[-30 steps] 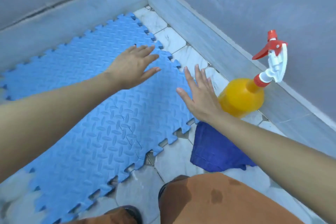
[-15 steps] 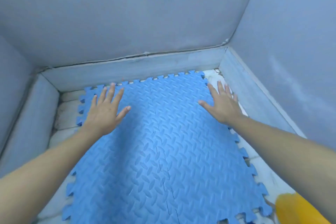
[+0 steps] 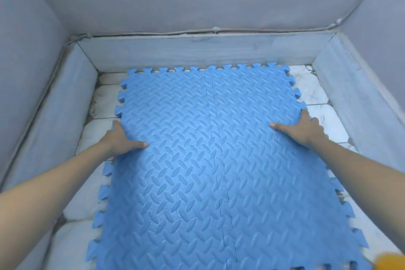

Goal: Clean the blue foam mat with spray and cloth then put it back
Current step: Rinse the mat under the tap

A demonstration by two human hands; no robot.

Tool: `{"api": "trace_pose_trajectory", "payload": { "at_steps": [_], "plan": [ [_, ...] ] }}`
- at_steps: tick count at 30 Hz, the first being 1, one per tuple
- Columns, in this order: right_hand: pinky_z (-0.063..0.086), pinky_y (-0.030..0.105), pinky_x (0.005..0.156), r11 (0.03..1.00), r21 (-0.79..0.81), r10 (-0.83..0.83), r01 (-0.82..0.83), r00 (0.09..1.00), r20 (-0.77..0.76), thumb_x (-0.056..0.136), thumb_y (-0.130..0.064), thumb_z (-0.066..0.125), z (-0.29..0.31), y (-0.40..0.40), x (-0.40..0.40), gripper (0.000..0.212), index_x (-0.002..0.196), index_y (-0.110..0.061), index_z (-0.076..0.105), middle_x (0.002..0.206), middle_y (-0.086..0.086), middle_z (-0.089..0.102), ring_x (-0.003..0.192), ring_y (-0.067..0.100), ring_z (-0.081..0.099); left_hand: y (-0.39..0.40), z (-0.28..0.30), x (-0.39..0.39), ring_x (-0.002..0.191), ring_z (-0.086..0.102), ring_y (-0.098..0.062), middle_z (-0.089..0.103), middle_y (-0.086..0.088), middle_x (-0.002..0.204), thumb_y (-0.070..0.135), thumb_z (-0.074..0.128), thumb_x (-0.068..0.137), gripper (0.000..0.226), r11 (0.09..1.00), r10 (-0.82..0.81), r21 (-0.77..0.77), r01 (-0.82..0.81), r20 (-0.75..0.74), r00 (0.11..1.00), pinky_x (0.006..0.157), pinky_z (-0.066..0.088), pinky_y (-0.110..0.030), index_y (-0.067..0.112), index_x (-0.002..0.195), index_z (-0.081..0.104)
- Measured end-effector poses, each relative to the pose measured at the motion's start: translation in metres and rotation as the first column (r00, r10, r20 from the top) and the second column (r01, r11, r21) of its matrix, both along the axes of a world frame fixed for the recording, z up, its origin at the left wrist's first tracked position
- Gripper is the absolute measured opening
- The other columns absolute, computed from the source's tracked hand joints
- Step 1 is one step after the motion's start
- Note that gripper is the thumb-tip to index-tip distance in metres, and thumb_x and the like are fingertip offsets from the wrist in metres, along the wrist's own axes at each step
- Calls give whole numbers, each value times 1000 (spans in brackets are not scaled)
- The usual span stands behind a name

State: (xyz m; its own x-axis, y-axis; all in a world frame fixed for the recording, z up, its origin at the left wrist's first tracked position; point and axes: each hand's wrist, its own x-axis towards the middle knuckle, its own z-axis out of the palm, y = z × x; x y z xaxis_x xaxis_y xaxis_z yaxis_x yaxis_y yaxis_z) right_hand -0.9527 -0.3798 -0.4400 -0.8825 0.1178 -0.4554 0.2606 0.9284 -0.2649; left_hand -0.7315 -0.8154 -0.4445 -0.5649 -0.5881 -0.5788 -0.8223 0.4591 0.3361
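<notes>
Now one blue foam mat (image 3: 210,160) lies on the tiled floor (image 3: 103,103), mid-frame. Two hands grip its side edges: left hand (image 3: 122,140) at left, right hand (image 3: 303,128) at right, both clamped on it.

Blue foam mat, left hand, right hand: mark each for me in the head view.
Blue foam mat (image 3: 210,160): head view, on its ridged top near the centre seam.
Left hand (image 3: 122,138): head view, back of the hand at the mat's left edge.
Right hand (image 3: 303,128): head view, back of the hand at the mat's right edge.

- No text, label, brand, number or sign can be read anywhere in the view; every visible surface is unmarked.
</notes>
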Motion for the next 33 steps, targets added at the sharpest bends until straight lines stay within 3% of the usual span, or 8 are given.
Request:
{"api": "trace_pose_trajectory", "payload": {
  "at_steps": [5,8,13,18,23,25,28,33],
  "plan": [
    [46,43,99,925,-313,-230,217,973,-2,54,-67,82,28,7,-12,110,141,-17,38,135,4,55,120,30,55,-1,13,-11,118,54,-27,51,-10,136,42,89,59,115,930,353,174,-323,-187,917,93,46,-36,4,145,23],
    [46,34,81,799,-512,-374,314,927,-16,68,-54,81,49,14,-14,57,103,-14,58,101,2,64,94,25,60,-4,27,-10,66,63,-11,71,-6,86,32,82,72,53,846,500,336,-414,-234,834,57,48,-22,3,110,57],
    [54,41,89,733,-610,-460,301,880,-120,54,-62,79,82,27,-15,61,92,-14,71,99,5,72,90,27,68,-5,60,-12,75,61,-21,67,-5,93,48,88,55,55,801,583,402,-443,-359,729,85,53,-39,9,85,64],
    [46,36,85,651,-733,-488,199,849,-203,61,-53,82,138,25,-20,55,98,-16,66,106,3,69,99,23,63,-7,119,-22,60,46,-19,51,-5,70,43,81,70,42,855,516,391,-342,-567,642,55,34,-27,17,68,47],
    [36,29,82,590,-806,-499,50,807,-315,81,-35,77,201,2,-43,43,113,-13,58,107,1,58,95,17,53,-30,172,-34,60,48,-21,53,-3,68,51,83,64,50,866,499,383,-320,-677,540,58,38,-28,15,68,49],
    [38,27,78,567,-824,-499,-3,794,-346,82,-33,76,224,-9,-47,42,114,-12,59,105,1,59,93,17,54,-41,192,-42,74,62,-22,64,-1,83,64,84,52,66,879,475,361,-311,-698,536,72,52,-34,11,85,61],
    [42,23,62,612,-791,-477,-12,792,-381,84,-29,76,248,-15,-59,30,103,-10,62,87,-1,63,75,14,58,-67,203,-55,98,65,-23,66,-2,109,71,84,41,94,899,436,326,-293,-728,529,85,53,-42,16,113,60],
    [52,48,94,832,-555,-317,-20,803,-505,69,-42,76,298,-46,-76,66,119,-1,59,124,18,62,108,35,62,-41,234,-67,95,64,-22,64,-1,110,58,89,47,87,876,480,396,-274,-767,426,81,52,-37,8,111,57]
  ]
}}
